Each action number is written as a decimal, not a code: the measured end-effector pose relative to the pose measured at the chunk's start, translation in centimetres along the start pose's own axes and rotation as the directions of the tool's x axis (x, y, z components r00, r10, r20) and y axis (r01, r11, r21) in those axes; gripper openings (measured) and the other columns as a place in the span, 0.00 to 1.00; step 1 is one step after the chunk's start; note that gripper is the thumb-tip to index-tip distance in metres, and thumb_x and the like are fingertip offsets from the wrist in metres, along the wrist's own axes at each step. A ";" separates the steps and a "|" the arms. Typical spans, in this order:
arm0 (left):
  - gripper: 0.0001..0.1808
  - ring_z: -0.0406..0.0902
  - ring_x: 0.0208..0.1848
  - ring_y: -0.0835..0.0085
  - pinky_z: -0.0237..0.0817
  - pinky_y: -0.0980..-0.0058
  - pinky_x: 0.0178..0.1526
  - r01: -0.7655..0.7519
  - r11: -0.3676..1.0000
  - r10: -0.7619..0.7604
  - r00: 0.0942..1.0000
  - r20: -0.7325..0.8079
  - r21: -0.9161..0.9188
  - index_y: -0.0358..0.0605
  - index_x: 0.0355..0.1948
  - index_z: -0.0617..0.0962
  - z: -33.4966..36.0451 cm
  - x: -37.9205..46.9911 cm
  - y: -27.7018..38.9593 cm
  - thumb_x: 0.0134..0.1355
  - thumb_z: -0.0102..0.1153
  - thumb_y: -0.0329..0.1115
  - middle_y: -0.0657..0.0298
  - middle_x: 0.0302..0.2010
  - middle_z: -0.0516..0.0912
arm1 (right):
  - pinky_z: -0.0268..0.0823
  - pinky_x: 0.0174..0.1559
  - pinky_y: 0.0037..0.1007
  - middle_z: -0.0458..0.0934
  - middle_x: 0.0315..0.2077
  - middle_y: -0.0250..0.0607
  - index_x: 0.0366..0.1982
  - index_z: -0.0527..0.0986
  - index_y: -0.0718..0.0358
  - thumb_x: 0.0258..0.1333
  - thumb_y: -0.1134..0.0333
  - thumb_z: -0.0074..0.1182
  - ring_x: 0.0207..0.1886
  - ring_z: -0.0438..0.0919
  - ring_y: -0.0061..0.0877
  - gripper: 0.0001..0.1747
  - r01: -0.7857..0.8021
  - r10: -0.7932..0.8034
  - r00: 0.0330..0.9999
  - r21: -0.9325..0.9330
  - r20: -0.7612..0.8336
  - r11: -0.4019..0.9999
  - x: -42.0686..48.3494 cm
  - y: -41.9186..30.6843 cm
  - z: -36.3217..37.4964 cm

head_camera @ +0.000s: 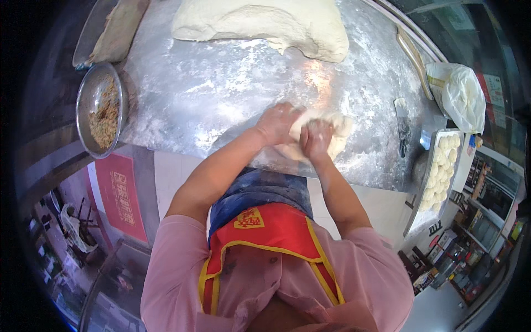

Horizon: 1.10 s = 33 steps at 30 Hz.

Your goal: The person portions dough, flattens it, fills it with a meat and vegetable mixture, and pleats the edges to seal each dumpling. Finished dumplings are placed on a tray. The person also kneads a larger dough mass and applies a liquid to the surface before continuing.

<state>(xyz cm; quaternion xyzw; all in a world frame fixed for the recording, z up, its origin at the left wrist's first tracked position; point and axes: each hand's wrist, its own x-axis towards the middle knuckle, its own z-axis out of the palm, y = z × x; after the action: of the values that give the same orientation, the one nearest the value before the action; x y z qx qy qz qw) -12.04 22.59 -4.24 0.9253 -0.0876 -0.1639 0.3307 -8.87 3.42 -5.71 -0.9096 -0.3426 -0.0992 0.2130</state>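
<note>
A lump of pale dough [340, 128] lies near the front edge of a flour-dusted metal worktop [199, 91]. My left hand [280, 122] rests against the left side of this lump, its fingers pointing away from me and blurred. Pressed onto the middle of the dough is my right hand [317, 137], its fingers curled and also blurred by motion. Farther back on the worktop spreads a large slab of dough [265, 25], apart from both hands. The underside of each hand is hidden.
A steel bowl of crumbly filling [103, 116] stands at the left edge, below a long tray [89, 37]. On the right are a flat scraper or knife [402, 124], a wooden stick [415, 58], a plastic bag [462, 95] and a tray of dough balls [439, 170].
</note>
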 end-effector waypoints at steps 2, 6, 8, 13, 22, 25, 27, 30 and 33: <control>0.50 0.78 0.59 0.46 0.69 0.54 0.64 0.265 0.939 -0.294 0.950 -0.109 -0.217 0.48 0.71 0.70 1.0 2.3 -0.5 0.50 0.75 0.56 0.46 0.57 0.80 | 0.67 0.53 0.50 0.83 0.34 0.47 0.30 0.81 0.58 0.63 0.56 0.60 0.43 0.80 0.48 0.13 0.119 -0.246 0.946 -0.480 -0.212 0.869 3.6 3.1 2.4; 0.41 0.82 0.53 0.46 0.73 0.56 0.60 0.369 0.774 -0.466 0.882 -0.069 -0.514 0.40 0.65 0.75 0.3 1.6 -0.7 0.57 0.72 0.55 0.47 0.49 0.86 | 0.73 0.47 0.34 0.85 0.40 0.40 0.43 0.82 0.67 0.69 0.56 0.58 0.40 0.81 0.29 0.18 -0.544 0.442 0.811 0.771 0.383 0.331 9.9 12.3 3.0; 0.42 0.79 0.62 0.49 0.68 0.57 0.65 0.293 0.720 -0.298 0.949 0.102 -0.629 0.43 0.66 0.75 -0.7 -1.0 -0.3 0.57 0.71 0.56 0.46 0.59 0.83 | 0.70 0.60 0.42 0.83 0.49 0.55 0.56 0.77 0.68 0.72 0.50 0.52 0.53 0.81 0.45 0.27 -0.414 0.410 0.908 0.025 0.090 0.910 9.1 13.4 0.9; 0.48 0.54 0.79 0.42 0.49 0.41 0.76 -0.049 0.995 0.056 0.995 -0.077 0.090 0.53 0.71 0.73 0.0 -6.8 1.3 0.52 0.71 0.64 0.47 0.78 0.59 | 0.61 0.69 0.53 0.72 0.64 0.63 0.62 0.74 0.63 0.72 0.47 0.50 0.69 0.68 0.56 0.30 -0.413 0.414 0.875 -0.060 0.251 0.909 -1.4 2.7 -3.5; 0.52 0.41 0.82 0.40 0.37 0.35 0.78 -0.065 0.998 0.067 0.987 0.145 -0.019 0.54 0.70 0.75 0.8 0.1 2.4 0.48 0.72 0.70 0.48 0.81 0.50 | 0.69 0.49 0.48 0.80 0.53 0.58 0.47 0.82 0.61 0.71 0.48 0.53 0.50 0.79 0.50 0.23 -0.164 0.162 0.986 -0.234 -0.026 0.958 8.9 11.8 6.0; 0.51 0.53 0.79 0.39 0.41 0.43 0.79 0.043 0.772 -0.082 0.996 -0.032 -0.634 0.54 0.70 0.75 -2.3 -1.0 1.1 0.50 0.67 0.72 0.47 0.77 0.62 | 0.68 0.54 0.50 0.80 0.52 0.60 0.48 0.81 0.60 0.72 0.45 0.48 0.52 0.79 0.50 0.26 -0.211 0.265 0.958 -0.356 0.108 0.910 9.6 9.2 3.8; 0.50 0.58 0.77 0.40 0.43 0.50 0.80 -0.086 0.942 0.060 0.994 -0.089 -0.326 0.51 0.70 0.75 -2.7 -3.6 0.4 0.51 0.69 0.67 0.47 0.74 0.67 | 0.68 0.58 0.52 0.82 0.46 0.62 0.49 0.78 0.63 0.70 0.37 0.48 0.52 0.80 0.53 0.33 -0.571 0.521 0.802 0.115 0.293 0.813 7.8 4.1 0.7; 0.49 0.56 0.78 0.40 0.44 0.47 0.79 -0.108 0.988 0.121 0.985 0.124 -0.108 0.48 0.70 0.74 0.1 -6.1 0.5 0.52 0.69 0.64 0.47 0.75 0.66 | 0.71 0.50 0.46 0.83 0.34 0.56 0.41 0.76 0.61 0.61 0.37 0.60 0.42 0.82 0.51 0.31 -0.700 0.556 0.646 0.114 0.523 0.705 4.4 -1.5 -2.2; 0.49 0.55 0.78 0.39 0.45 0.47 0.79 -0.113 0.993 0.109 0.986 0.124 0.027 0.47 0.71 0.72 2.6 -5.0 1.2 0.52 0.70 0.62 0.46 0.75 0.66 | 0.69 0.44 0.48 0.82 0.36 0.49 0.35 0.81 0.57 0.55 0.48 0.68 0.43 0.81 0.44 0.20 0.030 -0.018 0.997 -0.150 0.081 0.988 7.3 -0.6 2.0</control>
<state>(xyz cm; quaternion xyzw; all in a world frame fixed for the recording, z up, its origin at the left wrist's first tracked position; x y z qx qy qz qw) -17.68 21.48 -4.14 0.9126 -0.1617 -0.2003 0.3177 -3.80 8.96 -4.89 -0.9221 -0.3533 -0.0910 0.1287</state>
